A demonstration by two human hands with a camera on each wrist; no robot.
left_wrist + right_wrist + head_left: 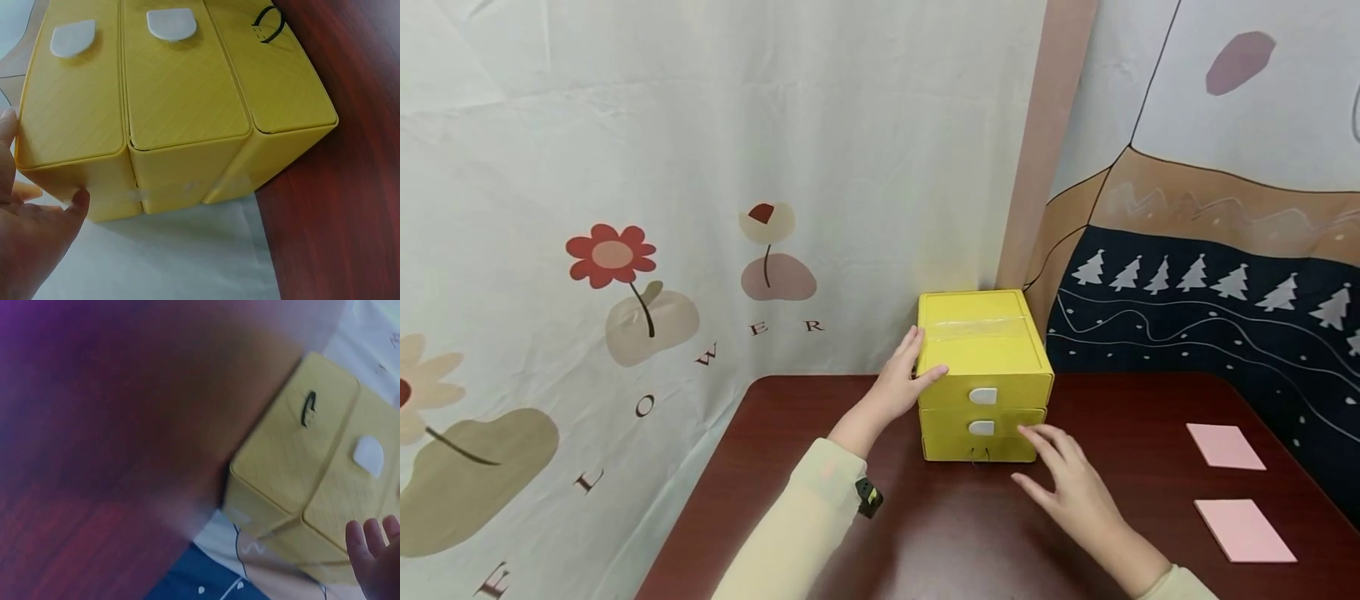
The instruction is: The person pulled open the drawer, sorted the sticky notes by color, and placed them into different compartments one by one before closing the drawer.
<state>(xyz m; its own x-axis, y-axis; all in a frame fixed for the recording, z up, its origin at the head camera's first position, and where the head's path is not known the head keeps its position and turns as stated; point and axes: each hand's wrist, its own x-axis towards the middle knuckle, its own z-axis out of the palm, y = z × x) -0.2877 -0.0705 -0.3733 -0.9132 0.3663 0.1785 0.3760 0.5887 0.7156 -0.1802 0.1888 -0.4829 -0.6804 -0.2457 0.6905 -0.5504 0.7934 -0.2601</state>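
A yellow drawer box (973, 354) stands on the table, its three drawers closed in the left wrist view. White tabs (172, 25) mark the upper two drawers, and a black loop (272, 26) the lowest. Clear tape (977, 327) crosses the top. My left hand (898, 383) rests against the box's left side, fingers extended, thumb at the upper front edge. In front of the lower right corner, my right hand (1075, 487) holds nothing, its fingers spread and slightly bent. Whether its fingertips touch the box I cannot tell.
Two pink square pads (1225, 447) (1245, 531) lie at the right of the dark red wooden table (1120, 417). Patterned cloth (880, 167) hangs directly behind the box and along the table's far edge. A black device (869, 497) sits at the left wrist.
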